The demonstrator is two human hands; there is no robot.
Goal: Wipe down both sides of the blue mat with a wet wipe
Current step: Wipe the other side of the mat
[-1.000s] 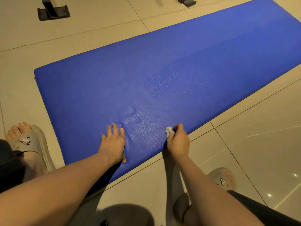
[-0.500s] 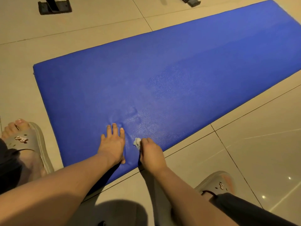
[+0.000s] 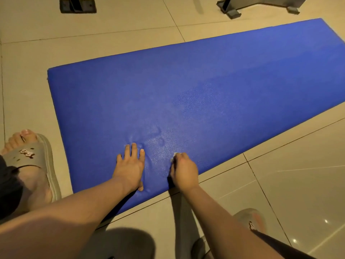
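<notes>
While the left hand [image 3: 130, 167] pins the blue mat [image 3: 205, 81] to the tiled floor [image 3: 130, 25], the right hand [image 3: 184, 171] wipes its near edge.
Left fingers [image 3: 134, 148] lie spread flat at lower centre; right fingers [image 3: 182, 157] curl round the bunched wet wipe [image 3: 174, 156]. So small a wad may skip patches; hard strokes could ruck the mat.

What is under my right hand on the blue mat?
A white wet wipe: only a small corner shows beyond the right hand. The rest of it, and the patch of blue mat beneath, are covered by the curled fingers.
</notes>
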